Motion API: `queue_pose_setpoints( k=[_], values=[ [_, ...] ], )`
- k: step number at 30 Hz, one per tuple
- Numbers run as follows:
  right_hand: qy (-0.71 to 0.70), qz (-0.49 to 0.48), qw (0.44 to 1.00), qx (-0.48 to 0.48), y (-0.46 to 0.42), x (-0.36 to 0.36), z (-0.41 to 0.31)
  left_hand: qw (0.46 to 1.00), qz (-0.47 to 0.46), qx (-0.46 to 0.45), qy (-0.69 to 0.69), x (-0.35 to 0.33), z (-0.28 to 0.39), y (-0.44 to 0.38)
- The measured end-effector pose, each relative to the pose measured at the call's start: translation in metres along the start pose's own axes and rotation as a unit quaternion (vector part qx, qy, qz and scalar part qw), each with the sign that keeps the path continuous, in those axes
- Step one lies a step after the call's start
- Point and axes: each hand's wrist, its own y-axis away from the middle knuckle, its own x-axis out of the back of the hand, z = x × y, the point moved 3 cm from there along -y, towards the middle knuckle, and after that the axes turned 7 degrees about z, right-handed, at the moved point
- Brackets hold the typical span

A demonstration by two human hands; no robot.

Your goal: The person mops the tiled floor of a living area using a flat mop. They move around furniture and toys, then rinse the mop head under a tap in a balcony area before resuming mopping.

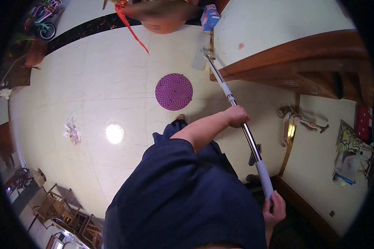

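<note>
My left hand [237, 116] is closed around the metal pole of a flat mop [251, 141], about midway along it. My right hand [274, 208] grips the grey foam handle at the pole's near end. The pole slants away to the mop's flat pale head [199, 59], which lies on the glossy tiled floor beside the wall's corner. Left of the pole lies a round purple textured mat [174, 91]. The fingers of my left hand are partly hidden behind the pole and the back of the hand.
A terracotta pot [163, 26] with a red ribbon and a blue box [210, 17] stand ahead. Wooden furniture [268, 56] juts in at the right, with a kick scooter [287, 124] by the wall. A crumpled plastic wrapper [73, 132] lies left; wooden chairs [54, 207] stand lower left.
</note>
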Motion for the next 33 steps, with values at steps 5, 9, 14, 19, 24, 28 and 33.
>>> queue_pose_setpoints(
  k=[5, 9, 14, 19, 24, 28, 33],
  values=[
    [-0.090, -0.011, 0.995, -0.040, -0.022, 0.015, -0.013, 0.999, -0.045, 0.028, -0.001, 0.034, -0.002, 0.011],
    [-0.160, -0.060, 0.978, -0.118, -0.041, 0.009, -0.021, 0.995, -0.054, 0.080, -0.011, 0.061, -0.010, 0.045],
    [-0.213, -0.121, 0.967, -0.066, -0.067, -0.008, -0.036, 0.986, -0.017, 0.165, -0.004, 0.094, -0.028, 0.106],
    [-0.226, -0.146, 0.963, 0.005, -0.082, -0.007, -0.061, 0.981, 0.048, 0.186, -0.025, 0.108, -0.041, 0.137],
    [-0.214, -0.147, 0.965, -0.045, -0.094, -0.013, -0.063, 0.961, 0.228, 0.156, -0.035, 0.103, -0.043, 0.142],
    [-0.255, -0.154, 0.939, -0.172, -0.050, -0.045, -0.014, 0.912, 0.343, 0.201, -0.104, 0.039, -0.031, 0.135],
    [-0.266, -0.183, 0.844, -0.429, 0.036, -0.054, 0.033, 0.992, 0.058, 0.109, -0.021, -0.026, -0.007, 0.124]
  ],
)
